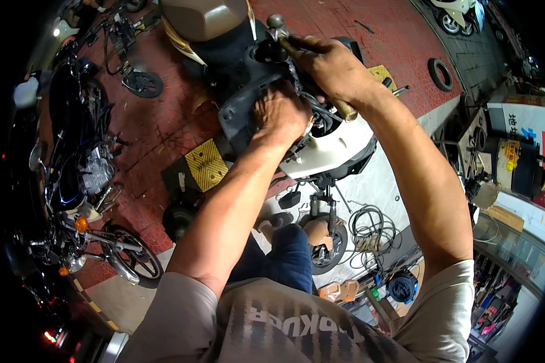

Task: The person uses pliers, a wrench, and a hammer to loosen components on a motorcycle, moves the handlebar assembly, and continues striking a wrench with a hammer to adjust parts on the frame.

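Atop scooter (321, 145), right hand (327, 63) grips hammer (345, 110).

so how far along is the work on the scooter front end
Looks mid-job. Done: the scooter has its front opened, with wiring exposed behind the white front panel. In hand: the right hand grips a wooden-handled tool at the handlebar area, while the left hand presses on the dark inner panel. Left: the wiring is still uncovered.

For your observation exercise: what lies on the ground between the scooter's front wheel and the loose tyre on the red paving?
The head view shows a coil of black cable beside the front wheel, then pale bare floor up to the loose tyre.
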`<state>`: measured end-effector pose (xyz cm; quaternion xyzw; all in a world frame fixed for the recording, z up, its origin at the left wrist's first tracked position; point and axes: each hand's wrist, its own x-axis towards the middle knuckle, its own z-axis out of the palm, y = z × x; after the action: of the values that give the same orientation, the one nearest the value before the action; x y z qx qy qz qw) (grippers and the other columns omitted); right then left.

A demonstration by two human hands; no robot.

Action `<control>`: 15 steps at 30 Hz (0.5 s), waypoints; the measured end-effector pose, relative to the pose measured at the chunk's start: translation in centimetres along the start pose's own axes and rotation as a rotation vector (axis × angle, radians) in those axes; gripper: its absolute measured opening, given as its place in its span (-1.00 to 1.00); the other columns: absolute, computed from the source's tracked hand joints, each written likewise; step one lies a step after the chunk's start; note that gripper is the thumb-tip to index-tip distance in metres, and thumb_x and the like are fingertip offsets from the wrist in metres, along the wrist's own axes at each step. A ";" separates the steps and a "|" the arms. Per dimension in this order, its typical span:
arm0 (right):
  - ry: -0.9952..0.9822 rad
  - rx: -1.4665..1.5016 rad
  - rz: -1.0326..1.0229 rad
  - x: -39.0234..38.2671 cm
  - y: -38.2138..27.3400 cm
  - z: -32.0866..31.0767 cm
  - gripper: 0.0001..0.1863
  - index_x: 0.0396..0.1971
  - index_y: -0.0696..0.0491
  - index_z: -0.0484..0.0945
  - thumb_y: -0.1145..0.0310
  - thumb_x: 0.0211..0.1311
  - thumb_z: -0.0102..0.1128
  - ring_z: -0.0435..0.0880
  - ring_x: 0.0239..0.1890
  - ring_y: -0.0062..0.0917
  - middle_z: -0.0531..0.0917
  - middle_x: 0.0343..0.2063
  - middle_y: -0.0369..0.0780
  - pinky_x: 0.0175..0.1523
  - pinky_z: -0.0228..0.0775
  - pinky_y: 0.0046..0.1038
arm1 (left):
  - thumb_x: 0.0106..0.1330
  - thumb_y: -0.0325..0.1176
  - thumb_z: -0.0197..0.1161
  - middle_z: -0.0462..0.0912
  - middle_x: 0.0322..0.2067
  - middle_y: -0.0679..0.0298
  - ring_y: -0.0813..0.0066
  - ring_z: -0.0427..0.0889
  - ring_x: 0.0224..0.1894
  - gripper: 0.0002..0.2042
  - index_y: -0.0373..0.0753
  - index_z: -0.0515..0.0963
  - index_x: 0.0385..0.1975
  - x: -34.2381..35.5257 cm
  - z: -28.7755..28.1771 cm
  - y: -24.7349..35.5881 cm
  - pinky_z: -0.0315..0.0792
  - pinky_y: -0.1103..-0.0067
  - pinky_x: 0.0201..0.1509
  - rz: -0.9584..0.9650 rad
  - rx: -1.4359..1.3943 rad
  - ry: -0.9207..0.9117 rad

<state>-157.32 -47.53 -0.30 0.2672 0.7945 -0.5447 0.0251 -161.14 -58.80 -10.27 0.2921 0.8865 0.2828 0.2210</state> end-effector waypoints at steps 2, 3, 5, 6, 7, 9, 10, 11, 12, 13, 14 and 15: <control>0.001 0.020 -0.034 0.6 1.4 0.1 -0.54 0.24 0.17 0.55 0.45 0.38 -0.03 0.60 -0.65 -0.55 0.70 -0.51 -0.14 -0.52 0.50 -0.40 | 0.24 -0.14 0.36 0.48 0.10 -0.20 -0.21 0.47 0.19 -0.35 -0.32 0.29 0.25 -0.2 0.3 -0.2 0.43 0.04 0.21 0.046 0.019 0.017; -0.004 0.020 -0.013 0.6 2.0 0.0 -0.54 0.27 0.15 0.53 0.39 0.43 0.00 0.55 -0.66 -0.60 0.68 -0.48 -0.19 -0.53 0.46 -0.45 | 0.24 -0.14 0.36 0.47 0.10 -0.20 -0.22 0.47 0.18 -0.35 -0.32 0.29 0.25 -0.3 0.6 -0.3 0.42 0.04 0.21 0.074 0.025 0.035; -0.026 0.027 0.021 0.4 1.6 0.3 -0.54 0.31 0.12 0.50 0.25 0.53 0.05 0.45 -0.67 -0.69 0.64 -0.41 -0.29 -0.56 0.38 -0.54 | 0.24 -0.15 0.35 0.47 0.10 -0.19 -0.22 0.47 0.18 -0.36 -0.31 0.29 0.24 -0.3 0.6 -0.8 0.42 0.03 0.20 0.121 0.045 0.079; -0.039 0.050 0.039 -0.1 1.2 0.1 -0.54 0.32 0.11 0.50 0.27 0.53 0.05 0.43 -0.67 -0.71 0.64 -0.43 -0.31 -0.56 0.36 -0.54 | 0.24 -0.16 0.34 0.49 0.06 -0.19 -0.22 0.50 0.15 -0.38 -0.31 0.30 0.23 -0.1 0.7 -1.1 0.44 0.03 0.17 0.120 0.051 0.079; -0.022 0.048 0.017 -0.2 1.4 0.0 -0.55 0.28 0.13 0.52 0.32 0.49 0.03 0.51 -0.63 -0.64 0.67 -0.44 -0.23 -0.51 0.42 -0.48 | 0.24 -0.16 0.34 0.50 0.04 -0.18 -0.22 0.51 0.13 -0.39 -0.31 0.31 0.22 0.1 0.9 -1.2 0.45 0.03 0.15 0.136 0.063 0.094; 0.014 0.043 -0.026 -0.2 1.7 -0.2 -0.56 0.21 0.18 0.56 0.41 0.40 -0.01 0.67 -0.56 -0.50 0.72 -0.46 -0.07 -0.40 0.54 -0.37 | 0.24 -0.15 0.35 0.52 0.01 -0.18 -0.22 0.54 0.10 -0.40 -0.31 0.32 0.20 0.3 1.3 -1.5 0.47 0.02 0.12 0.172 0.087 0.124; 0.042 0.028 -0.064 0.0 1.8 -0.2 -0.58 0.22 0.18 0.56 0.38 0.43 0.03 0.68 -0.46 -0.51 0.73 -0.39 -0.09 -0.30 0.55 -0.38 | 0.23 -0.13 0.37 0.54 -0.01 -0.18 -0.23 0.56 0.06 -0.40 -0.31 0.33 0.18 0.1 1.2 -1.3 0.48 0.02 0.09 0.186 0.065 0.133; 0.026 0.066 -0.045 -0.2 1.9 -0.5 -0.57 0.22 0.19 0.55 0.36 0.44 0.05 0.68 -0.41 -0.50 0.74 -0.36 -0.10 -0.26 0.56 -0.39 | 0.23 -0.13 0.37 0.54 -0.01 -0.18 -0.23 0.57 0.07 -0.39 -0.31 0.33 0.18 0.2 1.3 -1.4 0.48 0.02 0.09 0.178 0.079 0.142; 0.011 0.106 -0.025 -0.5 2.0 -1.0 -0.57 0.22 0.20 0.55 0.34 0.44 0.08 0.68 -0.37 -0.50 0.75 -0.32 -0.10 -0.21 0.56 -0.39 | 0.22 -0.12 0.38 0.53 0.00 -0.18 -0.23 0.57 0.07 -0.38 -0.30 0.33 0.18 0.3 1.5 -1.5 0.48 0.02 0.09 0.171 0.094 0.149; -0.002 0.148 0.001 -1.2 2.1 -1.4 -0.57 0.22 0.20 0.54 0.33 0.45 0.10 0.68 -0.33 -0.50 0.76 -0.28 -0.10 -0.17 0.56 -0.39 | 0.22 -0.12 0.39 0.53 0.01 -0.18 -0.24 0.57 0.07 -0.38 -0.30 0.33 0.18 0.2 1.9 -1.7 0.48 0.03 0.09 0.164 0.107 0.149; 0.055 0.151 -0.063 -1.8 2.5 -1.6 -0.56 0.22 0.21 0.54 0.32 0.45 0.12 0.69 -0.30 -0.49 0.76 -0.25 -0.10 -0.13 0.56 -0.39 | 0.21 -0.12 0.39 0.55 -0.02 -0.22 -0.26 0.57 0.06 -0.40 -0.33 0.36 0.14 0.3 2.3 -1.8 0.49 0.04 0.09 0.181 0.108 0.203; 0.114 0.154 -0.127 -2.4 3.0 -1.9 -0.56 0.22 0.22 0.53 0.31 0.45 0.14 0.69 -0.26 -0.47 0.76 -0.22 -0.10 -0.09 0.55 -0.38 | 0.21 -0.13 0.39 0.56 -0.04 -0.23 -0.27 0.57 0.06 -0.42 -0.35 0.37 0.12 0.8 2.5 -1.9 0.48 0.04 0.10 0.198 0.099 0.212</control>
<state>-153.47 -45.99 -1.25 0.2481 0.7659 -0.5884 -0.0751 -161.01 -58.62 -13.51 0.3570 0.8846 0.2884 0.0827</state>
